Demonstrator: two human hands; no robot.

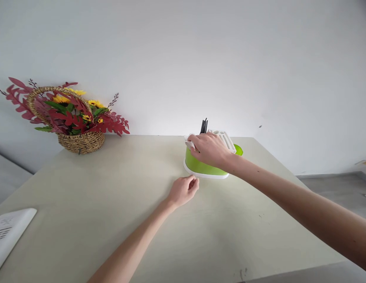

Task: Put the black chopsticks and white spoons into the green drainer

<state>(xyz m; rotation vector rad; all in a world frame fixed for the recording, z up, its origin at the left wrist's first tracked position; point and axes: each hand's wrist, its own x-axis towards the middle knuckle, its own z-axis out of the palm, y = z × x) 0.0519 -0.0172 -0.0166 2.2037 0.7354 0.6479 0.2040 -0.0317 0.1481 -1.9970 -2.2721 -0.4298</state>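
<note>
Toward the back of the table stands a green utensil holder (205,167) with a white base and a white slotted top. Several thin black sticks, which look like chopsticks (204,126), rise from it. My right hand (209,148) reaches over the holder's left end, its fingers curled round a white piece (189,142) at the top; whether this is part of the holder or a separate thing, I cannot tell. My left hand (183,191) rests on the table just in front of the base, loosely closed, and anything inside its fingers is hidden.
A wicker basket (82,142) of red leaves and yellow flowers stands at the back left of the table (112,204). At the left front edge lies a white flat object (14,228) with dark slots. A white wall (171,59) rises behind the table.
</note>
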